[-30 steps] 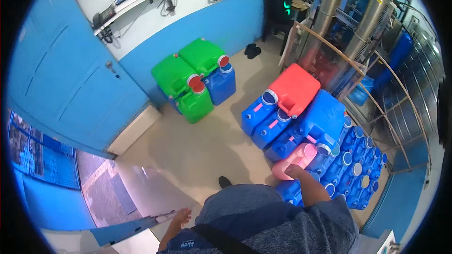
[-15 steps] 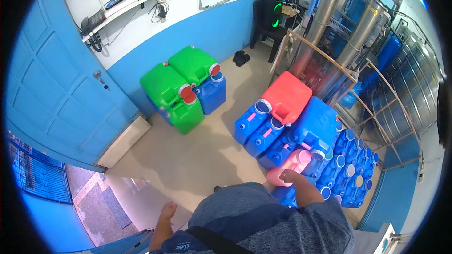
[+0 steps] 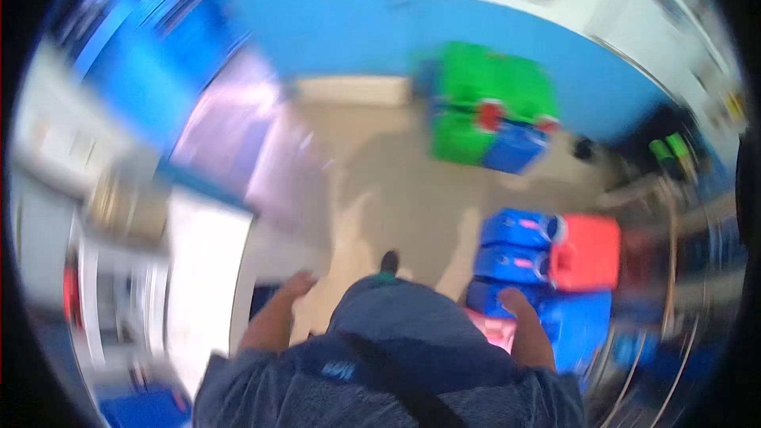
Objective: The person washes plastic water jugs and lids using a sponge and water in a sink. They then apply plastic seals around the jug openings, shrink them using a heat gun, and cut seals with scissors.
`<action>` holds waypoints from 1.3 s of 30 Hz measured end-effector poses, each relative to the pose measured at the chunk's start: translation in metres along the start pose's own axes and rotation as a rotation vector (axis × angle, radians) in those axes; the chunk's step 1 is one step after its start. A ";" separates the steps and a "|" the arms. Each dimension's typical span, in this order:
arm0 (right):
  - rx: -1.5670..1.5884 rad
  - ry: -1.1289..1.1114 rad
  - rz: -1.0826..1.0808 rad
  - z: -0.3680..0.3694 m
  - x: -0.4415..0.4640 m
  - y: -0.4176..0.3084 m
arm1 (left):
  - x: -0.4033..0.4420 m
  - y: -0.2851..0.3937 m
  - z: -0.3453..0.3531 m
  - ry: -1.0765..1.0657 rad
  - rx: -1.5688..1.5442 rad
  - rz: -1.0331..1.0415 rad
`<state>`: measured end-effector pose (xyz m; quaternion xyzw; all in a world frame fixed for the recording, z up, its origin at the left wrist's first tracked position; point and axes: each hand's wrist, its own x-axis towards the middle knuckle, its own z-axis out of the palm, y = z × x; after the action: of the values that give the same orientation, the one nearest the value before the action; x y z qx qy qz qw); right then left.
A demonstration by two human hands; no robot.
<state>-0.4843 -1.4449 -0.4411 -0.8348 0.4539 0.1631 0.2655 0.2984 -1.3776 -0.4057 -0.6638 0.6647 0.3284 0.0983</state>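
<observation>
Motion smears the view. My left hand [image 3: 300,283] hangs low at my left side, holding nothing, its fingers loosely apart as far as the blur shows. On the other side, my right hand [image 3: 513,298] is over the row of containers, nearest a blue jug [image 3: 487,293]; its fingers are too smeared to read, and I cannot tell if it touches. Below it, a pink jug [image 3: 495,331] is partly hidden by my forearm. More blue jugs [image 3: 507,260] with white caps stand just ahead, beside a red jug [image 3: 593,252] lying on top of others.
Green jugs [image 3: 495,83] are stacked with a blue one [image 3: 517,148] against the blue wall. A blue door [image 3: 317,16] stands at the back, with a bright doorway floor [image 3: 238,127] left of it. A white surface [image 3: 206,261] is at my left. Tan floor [image 3: 404,174] lies ahead.
My view has swung left, so the green stack and the jugs appear farther right, and a white surface has come in on the left. Both hands remain at my sides.
</observation>
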 end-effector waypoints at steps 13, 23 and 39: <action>-0.660 -0.300 -0.604 -0.012 0.174 -0.032 | -0.450 0.174 0.164 0.443 -1.594 -1.239; 0.481 -0.162 -0.125 -0.090 0.185 -0.303 | -0.571 0.050 0.086 1.644 -2.150 -0.769; 0.131 -0.471 -0.685 -0.175 0.102 -0.763 | -0.594 -0.131 0.038 1.694 -2.807 -0.047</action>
<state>0.2196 -1.2758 -0.1274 -0.8587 0.0862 0.2225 0.4536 0.4699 -0.8575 -0.1377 0.2173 0.2849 -0.2014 0.9116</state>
